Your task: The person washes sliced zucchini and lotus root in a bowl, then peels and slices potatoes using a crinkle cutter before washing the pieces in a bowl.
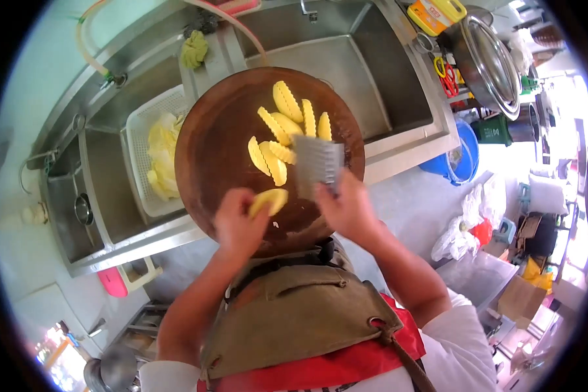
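My left hand (238, 222) grips a yellow potato piece (268, 202) between thumb and fingers, low over the round brown chopping board (209, 144). A metal crinkle cutter (317, 163) with a ridged blade is in my right hand (346, 206), slightly blurred. The cutter stands over the right half of the board, just beside a group of yellow wavy-edged potato slices (286, 101). Several of these slices lie loosely together on the board's upper middle. Its blade partly covers the nearest slices. A small pale scrap lies near my left hand.
The board rests across the front of steel sinks (333, 59). To its left, a white basket (137, 137) holds pale yellow pieces. A green cloth (194, 50) lies on the divider. A blue bucket (467, 153) and white plastic bags (460, 238) are on the right.
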`<state>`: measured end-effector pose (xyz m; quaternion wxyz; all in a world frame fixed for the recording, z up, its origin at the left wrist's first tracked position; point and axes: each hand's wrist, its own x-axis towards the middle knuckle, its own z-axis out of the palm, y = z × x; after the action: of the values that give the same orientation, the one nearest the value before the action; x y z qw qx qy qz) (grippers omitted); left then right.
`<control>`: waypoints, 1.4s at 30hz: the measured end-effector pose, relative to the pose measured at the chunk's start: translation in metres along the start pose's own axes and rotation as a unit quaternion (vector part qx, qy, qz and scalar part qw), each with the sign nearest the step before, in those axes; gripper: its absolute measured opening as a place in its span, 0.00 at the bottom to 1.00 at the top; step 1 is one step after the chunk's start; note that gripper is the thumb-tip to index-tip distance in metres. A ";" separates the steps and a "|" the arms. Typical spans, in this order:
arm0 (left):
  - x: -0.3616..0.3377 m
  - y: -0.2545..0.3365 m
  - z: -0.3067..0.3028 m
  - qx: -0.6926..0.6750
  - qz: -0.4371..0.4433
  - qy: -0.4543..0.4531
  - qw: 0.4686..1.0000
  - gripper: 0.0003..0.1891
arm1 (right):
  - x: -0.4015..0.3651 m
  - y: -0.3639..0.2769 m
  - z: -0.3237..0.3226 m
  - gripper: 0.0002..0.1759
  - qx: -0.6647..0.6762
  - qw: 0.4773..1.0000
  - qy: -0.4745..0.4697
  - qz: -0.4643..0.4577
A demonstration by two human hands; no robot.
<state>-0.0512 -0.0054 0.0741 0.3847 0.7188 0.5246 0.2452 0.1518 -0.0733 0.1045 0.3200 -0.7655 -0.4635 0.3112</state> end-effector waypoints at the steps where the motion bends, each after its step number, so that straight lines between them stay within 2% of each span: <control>1: -0.009 -0.015 -0.018 0.028 -0.004 0.045 0.999 0.12 | 0.005 -0.016 0.009 0.12 -0.036 0.998 -0.059 -0.001; 2: -0.011 -0.029 -0.032 0.055 -0.007 0.088 0.995 0.13 | 0.010 -0.032 0.020 0.13 -0.070 0.991 -0.116 0.001; 4: -0.006 -0.046 -0.043 0.185 0.130 0.130 0.965 0.14 | 0.025 -0.037 0.055 0.14 -0.064 0.975 -0.210 -0.036; 5: -0.006 -0.052 -0.045 0.248 0.191 0.160 0.936 0.14 | 0.031 -0.037 0.065 0.14 -0.076 0.973 -0.214 -0.031; 8: -0.002 -0.049 -0.025 0.287 0.230 0.067 0.927 0.15 | 0.053 -0.033 0.079 0.15 -0.136 0.962 -0.231 -0.050; 9: -0.003 -0.043 -0.017 0.263 0.221 0.059 0.937 0.16 | 0.060 -0.024 0.077 0.16 -0.164 0.963 -0.213 -0.003; 11: -0.007 -0.034 -0.013 0.200 0.205 0.037 0.957 0.17 | 0.063 -0.029 0.049 0.16 -0.136 0.982 -0.132 0.017; 12: -0.011 -0.038 -0.015 0.172 0.200 0.029 0.964 0.17 | 0.063 -0.023 0.045 0.15 -0.151 0.981 -0.119 -0.034; 14: -0.012 -0.051 -0.028 0.172 0.235 0.029 0.956 0.16 | 0.057 -0.038 0.040 0.14 -0.180 0.971 -0.149 -0.042; 17: -0.002 -0.073 -0.043 0.214 0.293 -0.005 0.932 0.15 | 0.038 -0.048 0.055 0.13 -0.199 0.957 -0.156 -0.140; 20: 0.012 -0.074 -0.051 0.153 0.317 -0.046 0.935 0.15 | 0.025 -0.069 0.074 0.12 -0.233 0.946 -0.170 -0.146; 21: 0.011 -0.079 -0.049 0.160 0.310 -0.059 0.935 0.15 | 0.021 -0.073 0.077 0.10 -0.239 0.938 -0.145 -0.203; 25: 0.009 -0.087 -0.047 0.159 0.288 -0.071 0.942 0.15 | 0.020 -0.087 0.082 0.09 -0.283 0.909 -0.169 -0.256; 34: 0.012 -0.086 -0.051 0.149 0.281 -0.087 0.944 0.16 | 0.033 -0.101 0.083 0.08 -0.293 0.891 -0.248 -0.241; 38: 0.011 -0.090 -0.048 0.149 0.281 -0.075 0.945 0.16 | 0.046 -0.093 0.086 0.07 -0.315 0.868 -0.248 -0.291; 40: 0.011 -0.087 -0.049 0.155 0.278 -0.083 0.944 0.15 | 0.046 -0.083 0.095 0.07 -0.348 0.855 -0.255 -0.286; 42: 0.014 -0.085 -0.050 0.148 0.297 -0.066 0.941 0.15 | 0.044 -0.074 0.097 0.09 -0.342 0.875 -0.240 -0.243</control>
<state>-0.1324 0.0352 0.0336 0.2177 0.9054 0.2904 0.2201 0.0554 0.0129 0.0959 -0.0177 -0.5923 -0.7750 0.2196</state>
